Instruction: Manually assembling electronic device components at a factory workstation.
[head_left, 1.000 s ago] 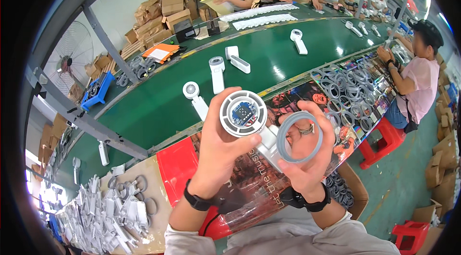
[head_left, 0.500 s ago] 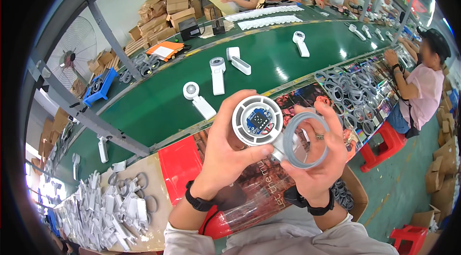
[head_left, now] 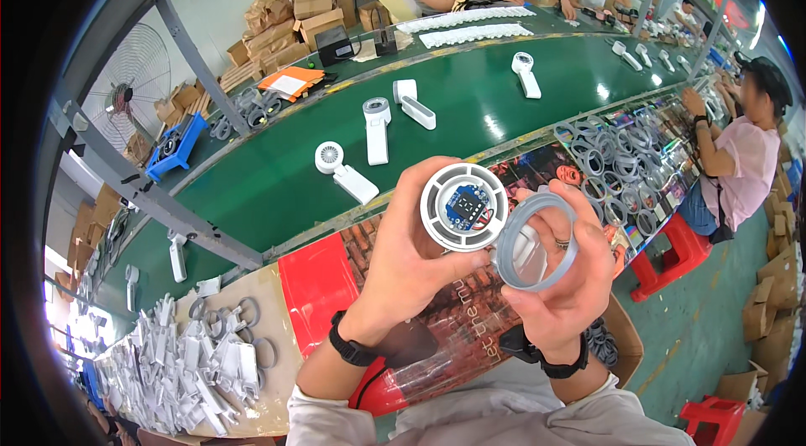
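Note:
My left hand (head_left: 401, 265) grips a white handheld fan (head_left: 431, 223) by its round head. A blue circuit board (head_left: 468, 206) with a small dark display shows in the middle of the head, and red wires lie beside it. Pinched between the thumb and fingers of my right hand (head_left: 579, 278) is a translucent grey ring (head_left: 506, 251), tilted, its left edge close against the fan head; I cannot tell whether they touch. The fan's handle is mostly hidden behind the ring and my right hand.
Several white fans lie on the green conveyor belt (head_left: 285, 144). A heap of grey rings (head_left: 592, 162) covers the bench at right; a pile of white parts (head_left: 180, 362) sits at left. A metal post (head_left: 197, 68) rises at left. A co-worker (head_left: 743, 144) sits at right near a red stool (head_left: 672, 257).
The fan head has moved slightly right, nearer the ring. My right hand has tilted the ring, so more of its side wall shows. Fans on the belt have shifted slightly left.

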A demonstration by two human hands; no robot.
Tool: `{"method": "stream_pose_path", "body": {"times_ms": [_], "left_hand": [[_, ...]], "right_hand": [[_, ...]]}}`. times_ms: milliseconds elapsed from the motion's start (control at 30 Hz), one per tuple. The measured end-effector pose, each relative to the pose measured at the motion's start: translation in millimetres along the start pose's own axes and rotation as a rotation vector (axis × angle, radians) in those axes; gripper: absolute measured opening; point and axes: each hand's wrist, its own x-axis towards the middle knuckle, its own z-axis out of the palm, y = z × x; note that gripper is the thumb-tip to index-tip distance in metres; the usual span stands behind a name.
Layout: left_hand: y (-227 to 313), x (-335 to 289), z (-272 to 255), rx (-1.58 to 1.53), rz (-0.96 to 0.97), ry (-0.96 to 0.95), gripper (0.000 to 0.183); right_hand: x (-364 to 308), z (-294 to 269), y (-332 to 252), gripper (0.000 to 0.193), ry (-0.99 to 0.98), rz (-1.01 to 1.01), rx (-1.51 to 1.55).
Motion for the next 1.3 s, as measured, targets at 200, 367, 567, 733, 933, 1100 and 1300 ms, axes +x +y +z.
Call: {"method": "stream_pose_path", "body": {"times_ms": [200,367,567,733,933,1100,1300], "left_hand": [[-3,-2,-2,0.127,0.086,0.018,0.074],[-6,-3,1,0.307,0.190,0.071,0.074],[-8,-4,0,0.199,0.207,0.057,0.075],[-9,-2,-1,0.172,0.213,0.047,0.076],[-9,-2,-1,0.341,0.293,0.066,0.079],[-12,-3,3,1.303,0.541,0.158,0.071],[-18,9,-13,1.359,0.462,0.079,0.062]], "right_hand": [[0,2,3,0.069,0.009,-0.001,0.040],[0,-4,-2,0.073,-0.082,0.038,-0.053],[2,3,-2,0.074,0.002,0.087,0.258],[4,3,-3,0.073,0.006,0.094,0.241],[7,-2,-8,0.065,-0.021,0.167,0.093],[25,8,-8,0.060,-0.362,0.232,-0.336],[20,3,42,0.070,-0.434,0.384,0.003]]}}
